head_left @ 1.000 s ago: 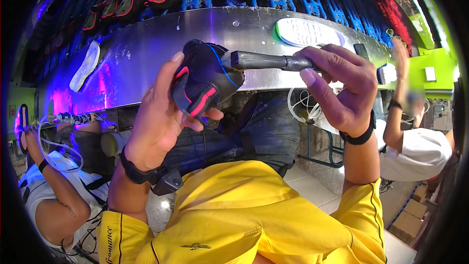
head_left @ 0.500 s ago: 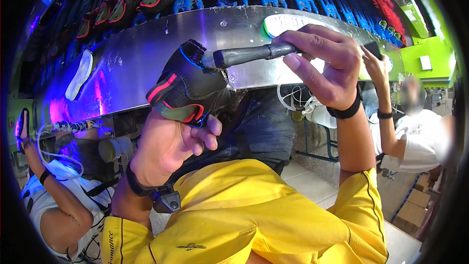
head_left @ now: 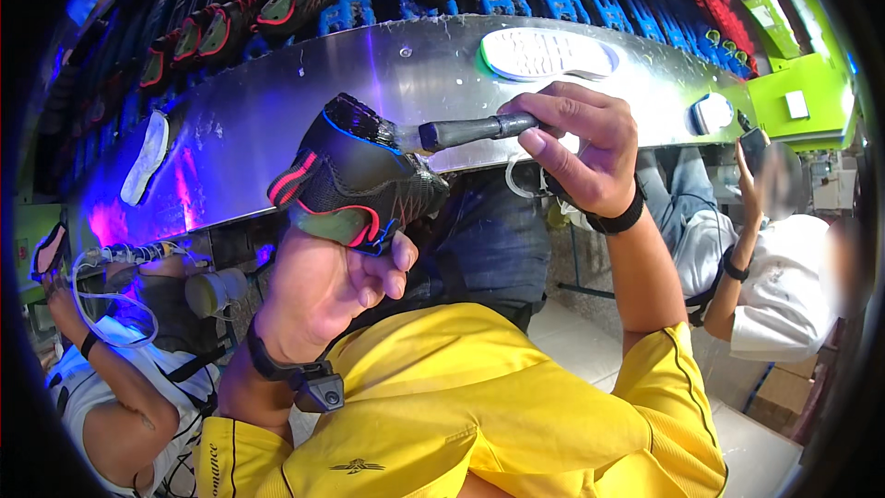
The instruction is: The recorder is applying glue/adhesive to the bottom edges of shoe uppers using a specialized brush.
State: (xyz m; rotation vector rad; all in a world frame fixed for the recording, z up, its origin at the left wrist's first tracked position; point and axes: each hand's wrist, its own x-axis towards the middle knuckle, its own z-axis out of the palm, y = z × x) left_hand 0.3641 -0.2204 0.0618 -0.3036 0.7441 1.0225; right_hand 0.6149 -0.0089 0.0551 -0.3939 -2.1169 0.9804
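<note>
My left hand holds a black shoe upper with red and pink trim, its underside turned up and a green lining showing at the opening. Some of the fingers are hidden inside or behind the shoe. A thin blue line runs round the edge of the underside, and the surface inside that line looks wet and glossy. Between thumb and fingers, my right hand pinches a brush with a dark handle. The pale bristles touch the edge of the shoe's underside.
A metal ledge runs across in front of me, with a white sole and another pale sole on it. Beyond it, several black shoes sit on a blue-and-black rack. Co-workers flank me on both sides.
The shoe has tilted so that more of its glossy underside shows. My right hand and the brush have shifted left and slightly down. The co-worker's hand at right has moved off the ledge.
</note>
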